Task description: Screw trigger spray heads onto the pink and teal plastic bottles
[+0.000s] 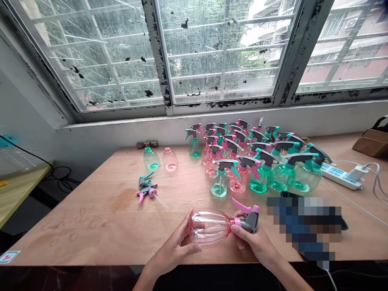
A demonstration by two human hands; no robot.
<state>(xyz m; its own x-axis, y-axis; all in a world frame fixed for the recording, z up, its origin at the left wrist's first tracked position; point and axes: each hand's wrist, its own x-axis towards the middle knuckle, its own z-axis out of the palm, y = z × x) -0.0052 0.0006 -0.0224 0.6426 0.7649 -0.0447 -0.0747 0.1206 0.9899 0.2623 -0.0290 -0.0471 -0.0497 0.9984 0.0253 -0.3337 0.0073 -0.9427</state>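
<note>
One pink spray bottle (212,229), gripped: left hand (178,244) around the base (193,229) at nine o'clock, right hand (256,241) pinching the collar (235,222) at three.

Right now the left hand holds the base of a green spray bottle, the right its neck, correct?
Colour's wrong: the head view shows a pink spray bottle. The left hand holds its base and the right hand its neck.

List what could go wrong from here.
The smooth pink bottle lies sideways between the left hand and right hand; it might slip if either grip loosens.
The spray bottles stand crowded just beyond, so a bump could topple several.
One loose spray head has its thin tube sticking out, which might get bent.
</note>
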